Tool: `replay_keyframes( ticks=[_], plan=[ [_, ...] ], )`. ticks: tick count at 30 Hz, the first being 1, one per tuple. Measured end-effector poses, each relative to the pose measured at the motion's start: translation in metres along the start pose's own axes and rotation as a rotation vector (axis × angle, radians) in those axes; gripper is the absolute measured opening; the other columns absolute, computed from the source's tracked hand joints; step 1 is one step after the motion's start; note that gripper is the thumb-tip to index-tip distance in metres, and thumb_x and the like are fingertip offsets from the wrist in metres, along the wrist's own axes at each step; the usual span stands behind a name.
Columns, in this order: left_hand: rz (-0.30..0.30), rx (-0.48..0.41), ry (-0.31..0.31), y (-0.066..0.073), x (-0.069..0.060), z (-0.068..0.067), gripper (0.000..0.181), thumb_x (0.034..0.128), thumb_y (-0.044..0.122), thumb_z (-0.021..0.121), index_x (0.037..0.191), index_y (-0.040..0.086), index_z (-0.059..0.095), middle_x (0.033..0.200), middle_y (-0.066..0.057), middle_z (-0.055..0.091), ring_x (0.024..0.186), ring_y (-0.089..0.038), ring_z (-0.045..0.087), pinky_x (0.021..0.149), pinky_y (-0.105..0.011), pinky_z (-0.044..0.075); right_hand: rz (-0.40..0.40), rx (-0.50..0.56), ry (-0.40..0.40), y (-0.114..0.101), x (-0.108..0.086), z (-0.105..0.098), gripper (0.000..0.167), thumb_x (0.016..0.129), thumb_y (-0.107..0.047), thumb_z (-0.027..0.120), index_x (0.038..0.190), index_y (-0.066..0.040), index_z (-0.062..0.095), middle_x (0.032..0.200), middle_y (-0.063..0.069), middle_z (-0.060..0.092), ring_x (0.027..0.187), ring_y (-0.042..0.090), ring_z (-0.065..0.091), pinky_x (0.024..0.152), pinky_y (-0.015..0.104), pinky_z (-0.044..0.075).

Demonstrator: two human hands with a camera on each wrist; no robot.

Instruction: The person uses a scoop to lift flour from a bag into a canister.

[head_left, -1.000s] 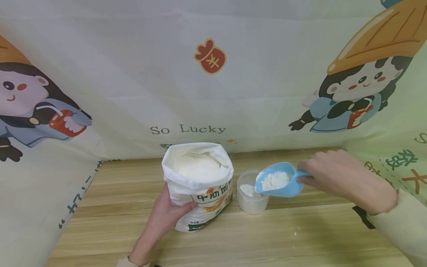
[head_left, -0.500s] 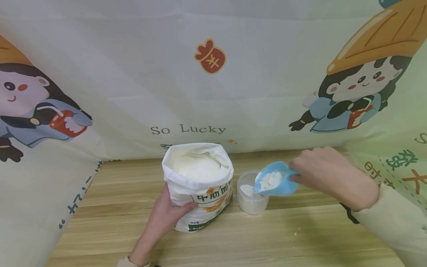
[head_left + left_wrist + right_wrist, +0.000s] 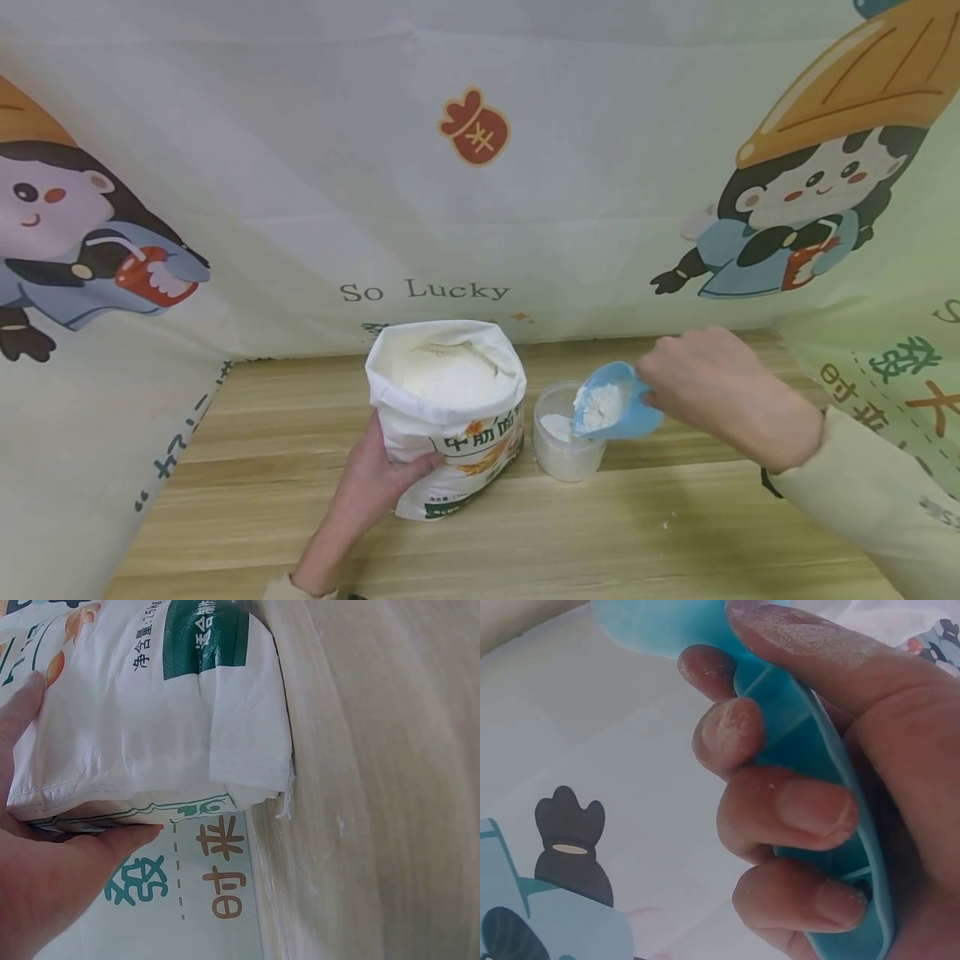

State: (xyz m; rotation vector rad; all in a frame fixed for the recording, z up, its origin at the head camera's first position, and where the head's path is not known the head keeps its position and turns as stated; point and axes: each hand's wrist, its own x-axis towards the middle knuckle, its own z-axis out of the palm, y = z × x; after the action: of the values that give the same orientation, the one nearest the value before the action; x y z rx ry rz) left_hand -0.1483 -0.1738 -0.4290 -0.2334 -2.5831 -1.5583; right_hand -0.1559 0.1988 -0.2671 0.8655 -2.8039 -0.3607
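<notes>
My right hand (image 3: pixel 701 387) grips the handle of a light blue scoop (image 3: pixel 633 412) that carries white flour (image 3: pixel 602 406). The scoop is tilted, its lip over the right rim of a clear plastic tub (image 3: pixel 570 462), which holds some flour too. In the right wrist view, curled fingers (image 3: pixel 787 806) wrap the scoop's handle and show flour dust. With its thumb across the front and its fingers round the side, my left hand (image 3: pixel 375 475) holds a white flour bag (image 3: pixel 450 450). The bag stands upright with its top open and flour inside.
A wood-grain table (image 3: pixel 262 467) lies beneath everything, with a few white specks (image 3: pixel 666 525) near the front right. Behind and at the sides hangs a pale printed cloth (image 3: pixel 600 208) with cartoon figures, close behind the bag.
My right hand has moved left and the scoop has tipped further over the tub, its lip staying at the rim. The left hand and the bag have stayed in place.
</notes>
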Motion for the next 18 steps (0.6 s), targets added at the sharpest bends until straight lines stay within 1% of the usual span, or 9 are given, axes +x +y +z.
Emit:
replay_keyframes(
  ticks=[4, 8, 12, 18],
  plan=[
    [0.0, 0.002, 0.0, 0.0, 0.0002, 0.0001, 0.083, 0.0779, 0.012, 0.092, 0.145, 0.013, 0.044, 0.128, -0.011, 0.067, 0.117, -0.031, 0.064, 0.1, -0.052, 0.051, -0.017, -0.023, 0.025, -0.0014, 0.0012, -0.0004, 0.055, 0.082, -0.022, 0.087, 0.054, -0.019, 0.04, 0.055, -0.007, 0.029, 0.051, 0.012, 0.027, 0.046, 0.026, 0.021],
    [0.009, 0.0, -0.001, 0.0, 0.0002, -0.0001, 0.083, 0.078, 0.012, 0.091, 0.146, 0.013, 0.043, 0.128, -0.011, 0.067, 0.117, -0.031, 0.065, 0.099, -0.052, 0.052, -0.033, -0.045, 0.063, -0.0016, 0.0018, 0.0003, 0.053, 0.081, -0.016, 0.085, 0.053, -0.018, 0.04, 0.054, -0.007, 0.031, 0.051, 0.012, 0.027, 0.045, 0.026, 0.022],
    [0.018, -0.006, -0.004, 0.0, 0.0004, 0.0, 0.083, 0.0781, 0.012, 0.091, 0.146, 0.013, 0.043, 0.129, -0.011, 0.066, 0.118, -0.031, 0.064, 0.1, -0.053, 0.052, -0.042, -0.055, 0.092, -0.0011, 0.0017, 0.0017, 0.053, 0.079, -0.01, 0.082, 0.052, -0.018, 0.037, 0.054, -0.007, 0.028, 0.051, 0.012, 0.025, 0.045, 0.026, 0.021],
    [0.012, 0.006, -0.001, 0.0001, 0.0, 0.0, 0.082, 0.0779, 0.012, 0.091, 0.145, 0.013, 0.044, 0.128, -0.011, 0.067, 0.117, -0.031, 0.065, 0.099, -0.052, 0.052, -0.051, -0.076, 0.132, -0.0012, 0.001, 0.0019, 0.053, 0.077, -0.001, 0.076, 0.051, -0.019, 0.034, 0.056, -0.008, 0.023, 0.052, 0.011, 0.022, 0.044, 0.026, 0.02]
  ],
)
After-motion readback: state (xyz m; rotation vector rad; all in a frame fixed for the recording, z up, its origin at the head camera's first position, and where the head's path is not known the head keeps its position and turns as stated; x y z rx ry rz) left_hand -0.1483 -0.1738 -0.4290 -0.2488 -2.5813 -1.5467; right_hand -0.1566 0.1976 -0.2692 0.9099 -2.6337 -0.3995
